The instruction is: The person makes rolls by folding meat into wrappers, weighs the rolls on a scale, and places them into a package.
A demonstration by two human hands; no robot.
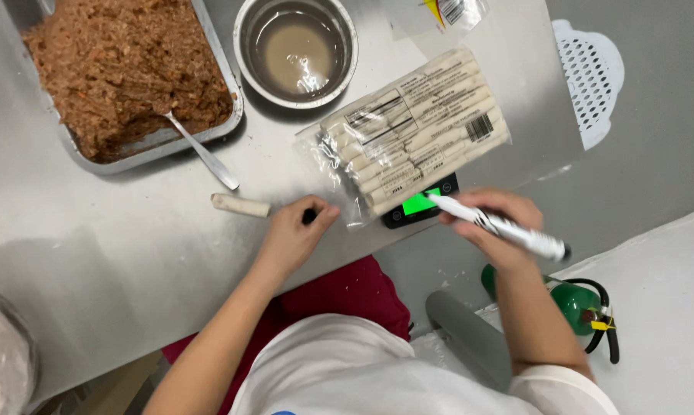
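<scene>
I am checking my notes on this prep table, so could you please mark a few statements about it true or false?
1. The right hand holds a white marker. True.
2. The bag of rolls lies on the floor. False: it rests on a scale on the table.
3. The spoon rests in the tray of minced filling. True.
4. The left hand grips the spoon. False: it holds a small black cap.
5. The metal bowl is empty. False: it holds cloudy liquid.

The bag of rolls (412, 131) hides most of the scale (422, 206). The top edge cuts off the tray of filling (224, 115). The left hand (293, 234) hides most of a small black thing (308, 217). A round container (5, 361) is cut off at the counter's (116, 230) left edge.
</scene>
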